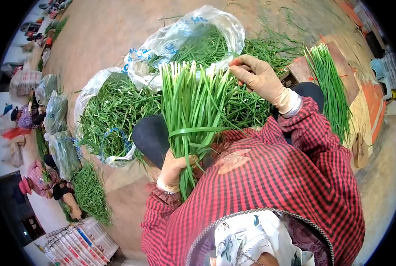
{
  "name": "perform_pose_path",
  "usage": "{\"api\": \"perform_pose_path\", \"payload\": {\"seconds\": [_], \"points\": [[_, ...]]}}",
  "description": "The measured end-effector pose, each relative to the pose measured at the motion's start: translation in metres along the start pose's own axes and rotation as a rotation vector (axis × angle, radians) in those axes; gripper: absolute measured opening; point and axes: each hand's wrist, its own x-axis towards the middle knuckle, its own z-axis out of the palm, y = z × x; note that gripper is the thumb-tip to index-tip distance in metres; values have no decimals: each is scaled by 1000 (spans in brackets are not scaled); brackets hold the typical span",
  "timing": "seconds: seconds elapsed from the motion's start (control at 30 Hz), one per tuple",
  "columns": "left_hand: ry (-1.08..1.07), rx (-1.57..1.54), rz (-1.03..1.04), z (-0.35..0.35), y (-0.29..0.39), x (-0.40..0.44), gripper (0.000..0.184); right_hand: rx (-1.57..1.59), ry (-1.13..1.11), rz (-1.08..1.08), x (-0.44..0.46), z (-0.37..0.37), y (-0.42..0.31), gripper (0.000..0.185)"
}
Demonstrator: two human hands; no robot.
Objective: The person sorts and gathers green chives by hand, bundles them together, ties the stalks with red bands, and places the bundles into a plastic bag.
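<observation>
A thick bundle of green stalks with white ends stands upright before my chest, with a green band around its lower part. My left hand, in a pale glove, is wrapped round the bundle below the band. At the upper right of the bundle is my right hand, also gloved, its thumb and fingertips pressed together beside the white ends. What is between those fingertips, if anything, is too small to name. Loose green stalks in a clear plastic bag lie beyond my left knee, and another open bag lies behind the bundle.
At the right, a second bundle lies on a cardboard sheet. Filled plastic bags and a heap of greens line the left side. Co-workers sit at the far left, near stacked crates.
</observation>
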Motion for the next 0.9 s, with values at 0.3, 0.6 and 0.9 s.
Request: {"api": "perform_pose_path", "payload": {"seconds": [0.3,0.6,0.9], "points": [[10,75,63,11,-10,8,43,-724,-94,-176,30,21,-11,56],[-29,102,46,4,-3,6,38,-27,254,68,32,-39,2,32],[4,77,67,-1,-7,10,35,-468,474,150,31,-133,79,45]]}}
